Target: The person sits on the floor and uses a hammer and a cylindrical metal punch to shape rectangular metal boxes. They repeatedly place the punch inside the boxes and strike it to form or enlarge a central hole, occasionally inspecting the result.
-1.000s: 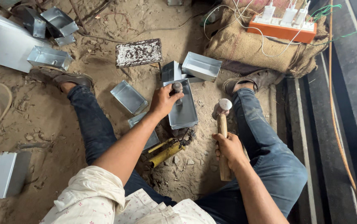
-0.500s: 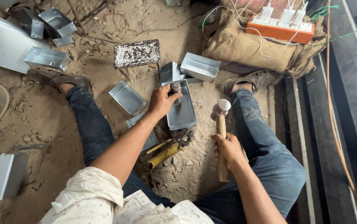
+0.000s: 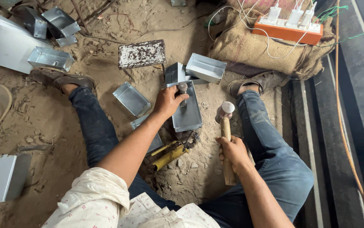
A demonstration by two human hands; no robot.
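**Punch on a tin box, hammer held low**

The metal box lies on the sandy ground between the seated person's legs, open side up. The left hand sits on its near-left edge, fingers closed round a steel punch that stands upright in the box, its rounded head poking out just above the knuckles. Off to the right of those fingers, the right hand is wrapped tight on the wooden handle of a hammer; the head is up ahead of the fist, level with the box's right side and apart from it.

Just below the left wrist lies a yellow tool in the dirt. Past the fingertips, touching the box's far end, are two more tin boxes, and beyond those a rusty plate. Left of the forearm another tin tray lies tilted. Far right, an orange power strip rests on a burlap sack.
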